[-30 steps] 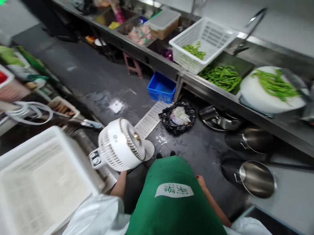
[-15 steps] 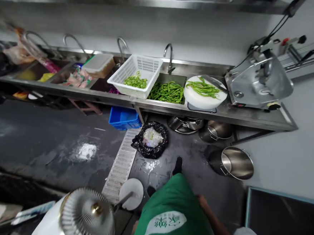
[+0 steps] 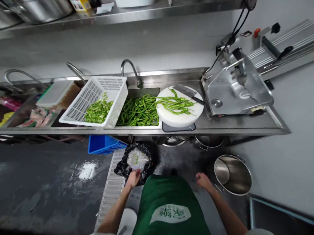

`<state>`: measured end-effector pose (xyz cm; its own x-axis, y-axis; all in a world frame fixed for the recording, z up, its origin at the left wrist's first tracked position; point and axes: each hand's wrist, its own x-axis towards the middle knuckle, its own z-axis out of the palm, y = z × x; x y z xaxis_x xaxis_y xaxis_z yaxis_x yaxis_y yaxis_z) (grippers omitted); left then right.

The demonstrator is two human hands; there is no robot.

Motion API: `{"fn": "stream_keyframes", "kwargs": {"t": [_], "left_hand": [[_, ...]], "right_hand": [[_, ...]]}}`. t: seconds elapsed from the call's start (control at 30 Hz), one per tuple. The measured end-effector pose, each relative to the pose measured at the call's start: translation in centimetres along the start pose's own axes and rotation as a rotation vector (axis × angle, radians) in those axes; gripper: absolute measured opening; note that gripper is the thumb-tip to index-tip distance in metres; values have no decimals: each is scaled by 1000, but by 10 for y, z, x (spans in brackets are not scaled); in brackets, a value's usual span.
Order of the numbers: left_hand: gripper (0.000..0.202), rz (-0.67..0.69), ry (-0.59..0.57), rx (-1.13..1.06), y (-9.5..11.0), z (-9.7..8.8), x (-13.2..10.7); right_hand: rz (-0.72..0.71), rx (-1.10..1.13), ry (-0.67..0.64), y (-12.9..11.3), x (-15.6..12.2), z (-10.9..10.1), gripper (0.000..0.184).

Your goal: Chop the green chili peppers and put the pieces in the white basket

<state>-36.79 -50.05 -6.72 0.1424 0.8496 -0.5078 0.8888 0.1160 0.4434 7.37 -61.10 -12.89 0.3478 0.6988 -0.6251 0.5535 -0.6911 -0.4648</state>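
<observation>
My left hand (image 3: 133,178) hangs low with its fingers curled; nothing shows in it. In the picture it overlaps the near rim of a black bin bag (image 3: 124,164) on the floor; whether they touch I cannot tell. My right hand (image 3: 203,179), also loosely closed and without anything visible in it, hangs right of my green apron. On the counter ahead, long green peppers (image 3: 177,104) lie on a round white cutting board (image 3: 170,119), with a knife (image 3: 187,92) behind them. More green peppers (image 3: 141,111) fill the sink to the left. A white basket (image 3: 78,103) holds cut green pieces (image 3: 99,110).
A metal slicer (image 3: 237,87) stands at the counter's right end. Steel pots (image 3: 236,173) sit on the floor at right. A blue crate (image 3: 105,144) is under the counter. A shelf (image 3: 142,14) with containers runs above. A white round lid-like object (image 3: 128,221) lies behind my left arm.
I have come closer to the counter, and the view has shifted right. Both my hands and forearms now show in front of me. The white ribbed lid at lower left has left the view.
</observation>
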Motion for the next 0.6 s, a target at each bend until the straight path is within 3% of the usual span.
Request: {"fn": "stream_keyframes", "kwargs": {"t": [0.17,0.23,0.33,0.47,0.6], "left_hand": [[29,282,54,-69,121,-47,153],[28,464,67,-66,170,-69,207],[29,629,111,-30,241,-100,279],[32,745,148,142,317,-128,351],[31,724,70,291,353,-130,393]], "right_hand": [[-67,81,-2,-52,101,-67,29],[-90,114,30,-75,125,-81,30],[-105,161,74,-107,141,-91,29],[-48,259,162,-136,148,-98,30],[30,295,235,-149,168,-121,32]]}}
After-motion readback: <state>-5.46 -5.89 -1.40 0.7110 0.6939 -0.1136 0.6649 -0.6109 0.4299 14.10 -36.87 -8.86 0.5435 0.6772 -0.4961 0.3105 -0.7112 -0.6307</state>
